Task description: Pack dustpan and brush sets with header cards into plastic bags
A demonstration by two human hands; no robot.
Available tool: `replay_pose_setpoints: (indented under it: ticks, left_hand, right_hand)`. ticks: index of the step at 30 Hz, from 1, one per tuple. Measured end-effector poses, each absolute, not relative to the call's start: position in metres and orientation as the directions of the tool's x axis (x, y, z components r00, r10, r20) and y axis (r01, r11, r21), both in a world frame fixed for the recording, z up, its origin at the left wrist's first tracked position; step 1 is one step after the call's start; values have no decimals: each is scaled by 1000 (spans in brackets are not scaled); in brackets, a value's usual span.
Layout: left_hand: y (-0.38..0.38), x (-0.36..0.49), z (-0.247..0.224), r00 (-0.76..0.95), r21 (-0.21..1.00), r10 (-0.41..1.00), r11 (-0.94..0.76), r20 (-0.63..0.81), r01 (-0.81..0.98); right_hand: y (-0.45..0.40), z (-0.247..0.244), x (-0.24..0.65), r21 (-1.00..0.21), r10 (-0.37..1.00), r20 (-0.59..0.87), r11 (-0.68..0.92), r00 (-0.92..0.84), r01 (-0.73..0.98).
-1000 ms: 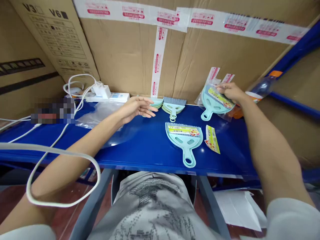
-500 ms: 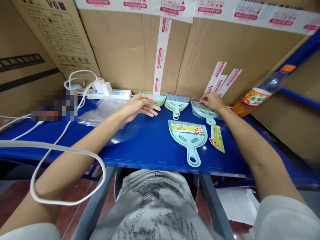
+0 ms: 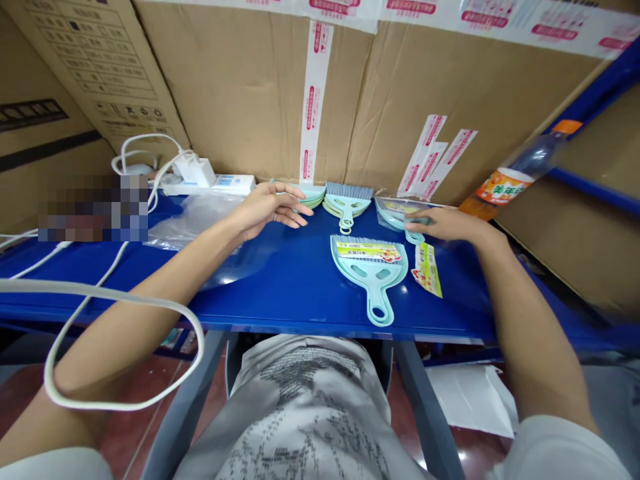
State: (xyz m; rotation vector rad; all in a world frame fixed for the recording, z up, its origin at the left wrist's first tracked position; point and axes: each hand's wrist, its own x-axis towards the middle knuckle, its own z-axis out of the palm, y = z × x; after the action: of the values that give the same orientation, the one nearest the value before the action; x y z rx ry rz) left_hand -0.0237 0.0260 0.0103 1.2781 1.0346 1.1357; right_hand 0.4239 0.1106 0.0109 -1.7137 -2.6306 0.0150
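Observation:
My left hand (image 3: 277,208) hovers over the blue table, fingers spread and holding nothing. Close behind it sits a stack of pale green dustpans (image 3: 314,195). Another stacked set, with a grey-bristled brush (image 3: 349,200) on top, lies to its right. My right hand (image 3: 437,223) is over a dustpan-and-brush set in a clear bag (image 3: 393,210), thumb and fingers apart; its fingers partly cover the set, and contact is unclear. Nearer me lies a mint dustpan with a brush (image 3: 379,273), with a yellow-green label (image 3: 369,251) across the bristles.
A loose label card (image 3: 427,270) lies right of the front dustpan. Clear plastic bags (image 3: 195,223), a power strip (image 3: 233,184) and white cables (image 3: 125,287) are at left. An orange drink bottle (image 3: 505,187) leans at right. Cardboard (image 3: 240,100) stands along the back.
My right hand has drawn back from the far edge of the bagged set toward its handle and to the right. My left hand stays about where it was. The view has shifted slightly.

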Motion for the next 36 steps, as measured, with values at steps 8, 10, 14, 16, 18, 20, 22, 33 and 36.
replay_pose_setpoints:
  ticks: [8,10,14,16,18,20,22,33,36]
  left_hand:
    - [26,-22,8,157,999,987,-30,34,-30]
    - [26,-22,8,157,999,987,-29,33,-31]
    - [25,-22,8,157,999,987,-30,34,-24]
    - [25,-22,7,155,999,987,-31,34,-22]
    - [25,-23,7,156,999,987,-33,36,-18]
    - [25,-23,6,162,999,986,-36,38,-15]
    - [25,-23,6,168,999,985,-37,38,-14]
    - [22,-22,9,160,999,987,-32,33,-11]
    - [25,-25,9,146,998,987,-67,66,1]
  right_hand:
    - [122,0,431,-152,866,-90,476,-492,866]
    - [125,-4,430,-165,855,-79,495,-512,853]
    - [126,-10,423,-176,861,-24,497,-508,850]
    - [125,-12,419,-179,867,-1,490,-498,853]
    - [124,-13,415,-178,871,21,485,-490,856]
    - [122,-14,412,-171,873,38,486,-487,857]
    - [121,-14,411,-168,873,47,485,-485,858]
    - [120,-13,413,-169,891,54,453,-451,875]
    - [120,-13,413,-161,887,54,462,-459,872]
